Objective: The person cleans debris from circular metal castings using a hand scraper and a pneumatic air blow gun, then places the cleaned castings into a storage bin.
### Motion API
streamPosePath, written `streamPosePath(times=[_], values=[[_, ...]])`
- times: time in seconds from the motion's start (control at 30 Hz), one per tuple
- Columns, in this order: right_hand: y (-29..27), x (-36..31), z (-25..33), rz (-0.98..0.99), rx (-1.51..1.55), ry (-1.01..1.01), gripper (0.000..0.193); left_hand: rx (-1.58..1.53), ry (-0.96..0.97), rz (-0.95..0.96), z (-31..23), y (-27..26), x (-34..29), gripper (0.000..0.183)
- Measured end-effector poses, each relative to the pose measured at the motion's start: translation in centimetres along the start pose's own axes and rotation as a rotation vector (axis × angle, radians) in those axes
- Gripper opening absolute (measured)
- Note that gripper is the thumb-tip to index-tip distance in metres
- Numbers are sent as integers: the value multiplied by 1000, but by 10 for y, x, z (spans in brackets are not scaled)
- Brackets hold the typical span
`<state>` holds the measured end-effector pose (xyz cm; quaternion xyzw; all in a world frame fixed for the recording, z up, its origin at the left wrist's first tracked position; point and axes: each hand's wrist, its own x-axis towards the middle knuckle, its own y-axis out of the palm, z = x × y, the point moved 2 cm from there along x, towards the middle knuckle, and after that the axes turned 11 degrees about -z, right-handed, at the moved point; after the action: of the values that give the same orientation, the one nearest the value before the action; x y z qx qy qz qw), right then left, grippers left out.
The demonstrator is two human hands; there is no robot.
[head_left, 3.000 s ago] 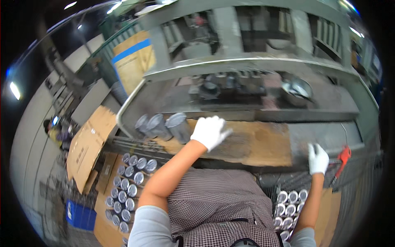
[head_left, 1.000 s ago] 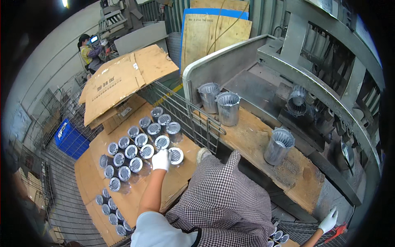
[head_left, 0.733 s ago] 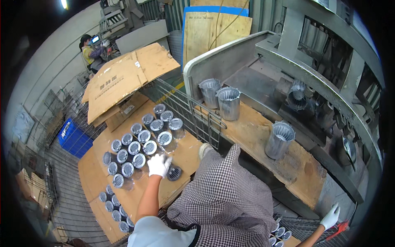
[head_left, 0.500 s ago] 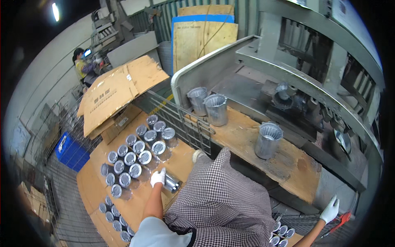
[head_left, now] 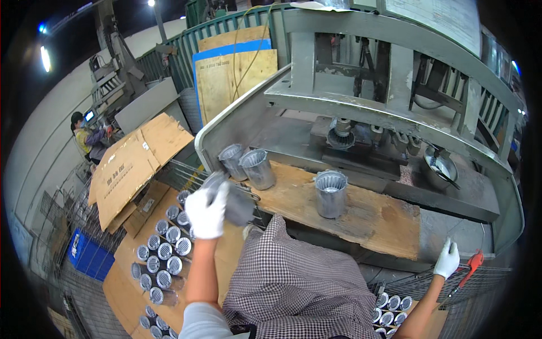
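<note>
My left hand [head_left: 206,211], in a white glove, is raised over the left side of my lap. It grips a grey metal cylinder [head_left: 239,207], smeared by motion, beside the near-left end of the ledge. Below it, several metal cylinders with slotted ends [head_left: 165,251] stand in rows on cardboard. Off to the right, my gloved right hand [head_left: 447,261] is empty, its fingers stretched upward. Beside that hand is a red-handled tool [head_left: 473,263]. Three grey ribbed metal cups stand on the wooden board: one near the middle [head_left: 331,198] and a pair [head_left: 257,172] at its left end.
The wooden board [head_left: 389,226] runs along the front of a large grey machine [head_left: 361,101]. A metal bowl [head_left: 440,168] sits inside it. Cardboard sheets [head_left: 135,164], a blue bin [head_left: 90,255] and wire mesh lie left. More cylinders [head_left: 392,311] stand low right. A person [head_left: 89,138] works far left.
My left hand has risen from the cardboard with a metal cylinder and moved up toward the ledge. My view has swung right. The right hand stays near the red-handled tool.
</note>
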<state>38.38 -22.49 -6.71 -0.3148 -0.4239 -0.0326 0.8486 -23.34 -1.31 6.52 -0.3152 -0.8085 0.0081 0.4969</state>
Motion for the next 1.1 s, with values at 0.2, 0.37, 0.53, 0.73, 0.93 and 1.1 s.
streamPosePath(times=[0.2, 0.37, 0.53, 0.73, 0.93, 1.1], values=[[2, 1, 12, 3, -5, 12, 38, -139, 123, 139, -39, 113, 18, 51], [-7, -1, 20, -46, 5, -43, 37, 88, 196, 384, -31, 165, -7, 48], [-10, 1, 20, -48, -64, -76, 38, 227, 356, 413, -67, 153, -17, 44], [-25, 6, 24, -47, -88, -30, 36, -147, 528, 292, -158, 128, 8, 27], [-28, 4, 46, 0, -177, -54, 34, -369, 823, 390, -202, 147, -39, 23], [-32, 7, 60, 35, -69, 70, 26, -532, 883, 610, -173, 159, -88, 24]])
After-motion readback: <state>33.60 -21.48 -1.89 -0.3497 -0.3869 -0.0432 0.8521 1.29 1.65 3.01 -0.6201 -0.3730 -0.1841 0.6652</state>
